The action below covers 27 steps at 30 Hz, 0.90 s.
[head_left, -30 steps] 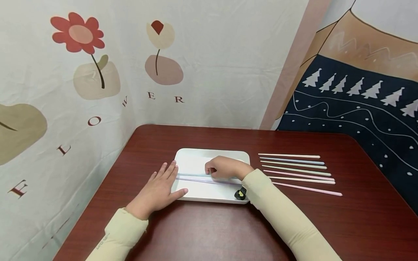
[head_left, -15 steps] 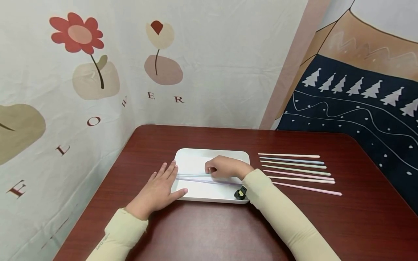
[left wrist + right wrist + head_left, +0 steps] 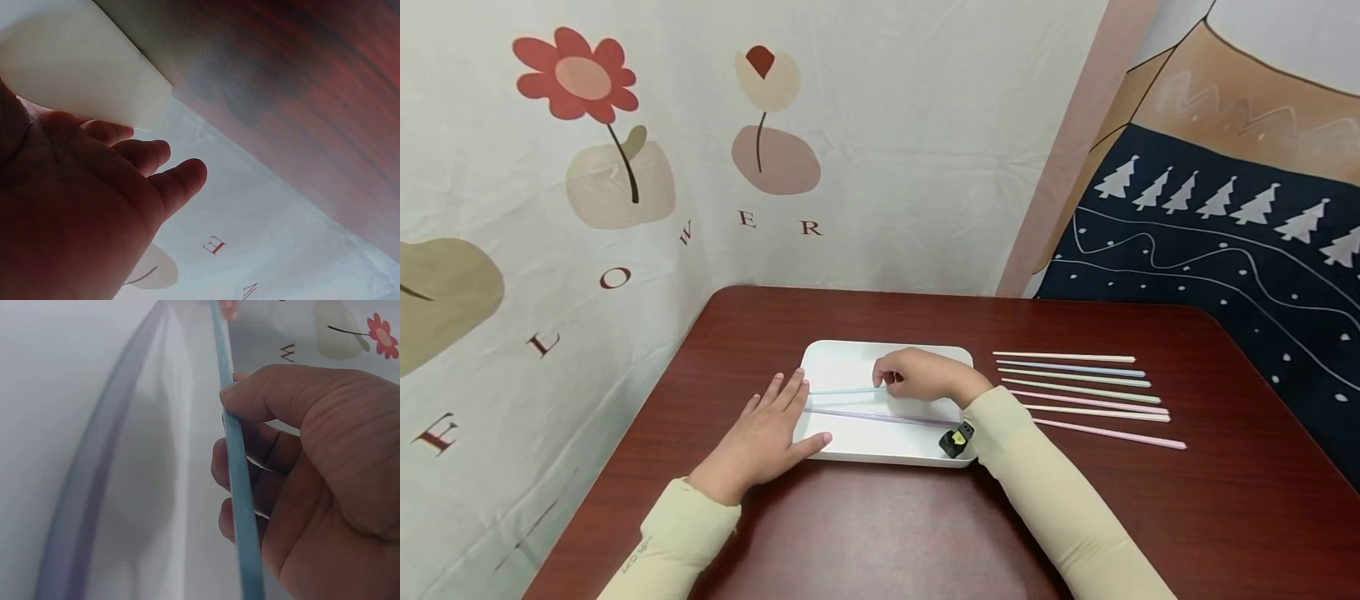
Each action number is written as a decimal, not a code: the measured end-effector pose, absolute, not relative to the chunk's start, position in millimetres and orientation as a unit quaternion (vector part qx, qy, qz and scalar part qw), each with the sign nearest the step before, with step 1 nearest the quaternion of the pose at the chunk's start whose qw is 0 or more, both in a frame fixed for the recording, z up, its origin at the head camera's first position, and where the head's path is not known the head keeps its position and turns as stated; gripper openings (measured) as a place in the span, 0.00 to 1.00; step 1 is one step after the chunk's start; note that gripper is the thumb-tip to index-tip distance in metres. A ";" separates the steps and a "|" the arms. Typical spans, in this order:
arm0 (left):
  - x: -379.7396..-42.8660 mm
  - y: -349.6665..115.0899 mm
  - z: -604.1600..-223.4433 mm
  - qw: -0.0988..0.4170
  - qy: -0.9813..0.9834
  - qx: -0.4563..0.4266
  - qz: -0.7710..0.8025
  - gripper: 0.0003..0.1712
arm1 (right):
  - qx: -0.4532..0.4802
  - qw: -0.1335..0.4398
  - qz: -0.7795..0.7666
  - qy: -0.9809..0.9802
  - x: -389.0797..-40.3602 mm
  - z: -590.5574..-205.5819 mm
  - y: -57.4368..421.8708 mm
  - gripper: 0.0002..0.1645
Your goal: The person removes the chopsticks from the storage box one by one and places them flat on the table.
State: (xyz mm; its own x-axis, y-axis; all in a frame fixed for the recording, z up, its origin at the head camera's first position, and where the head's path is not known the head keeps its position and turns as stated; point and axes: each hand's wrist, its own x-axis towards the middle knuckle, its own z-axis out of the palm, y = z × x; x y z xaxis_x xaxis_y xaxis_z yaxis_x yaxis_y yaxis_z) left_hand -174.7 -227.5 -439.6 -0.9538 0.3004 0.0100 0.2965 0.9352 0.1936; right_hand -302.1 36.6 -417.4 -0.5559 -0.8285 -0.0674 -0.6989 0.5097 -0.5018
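Note:
My right hand (image 3: pixel 921 375) is over the white tray (image 3: pixel 880 447) and pinches a light blue chopstick (image 3: pixel 240 469) between thumb and fingers. The right wrist view shows the thumb on one side of it and the other fingers curled behind. Below it in the tray lies a purple chopstick (image 3: pixel 880 416), slanting slightly. My left hand (image 3: pixel 760 437) rests with spread fingers on the tray's left rim, fingertips near the left ends of both chopsticks. In the left wrist view the left palm (image 3: pixel 69 200) shows, and the tray's edge hides part of its fingers.
Several pastel chopsticks (image 3: pixel 1082 389) lie side by side on the reddish-brown table (image 3: pixel 895 533), right of the tray. A small black device (image 3: pixel 956 440) sits at my right wrist. A printed curtain (image 3: pixel 880 167) stands behind the table.
My right hand has moved slightly away from me with the blue chopstick, widening the gap to the purple one. My left hand has stayed in place.

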 end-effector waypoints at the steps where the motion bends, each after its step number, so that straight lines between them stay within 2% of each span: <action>1: -174.8 -227.5 -439.5 0.010 0.984 0.152 0.097 0.55 | -0.446 0.151 -0.218 0.855 -302.3 -416.1 37.9 0.12; 17: -175.5 -227.8 -440.4 0.014 0.983 0.152 0.099 0.55 | -0.435 0.159 -0.213 0.860 -295.3 -396.4 75.5 0.14; 27: -174.8 -227.5 -439.3 0.018 0.983 0.151 0.101 0.55 | -0.384 0.165 -0.216 0.882 -289.5 -391.3 115.9 0.13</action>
State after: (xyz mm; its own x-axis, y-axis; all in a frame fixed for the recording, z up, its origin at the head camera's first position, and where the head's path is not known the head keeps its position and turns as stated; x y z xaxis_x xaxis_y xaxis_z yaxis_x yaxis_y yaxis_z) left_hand -174.8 -227.5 -439.3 -0.9538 0.3005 -0.0039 0.2934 0.9340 0.2041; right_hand -289.5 115.9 -391.3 -0.6510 -0.7488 -0.1243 -0.6064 0.6115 -0.5082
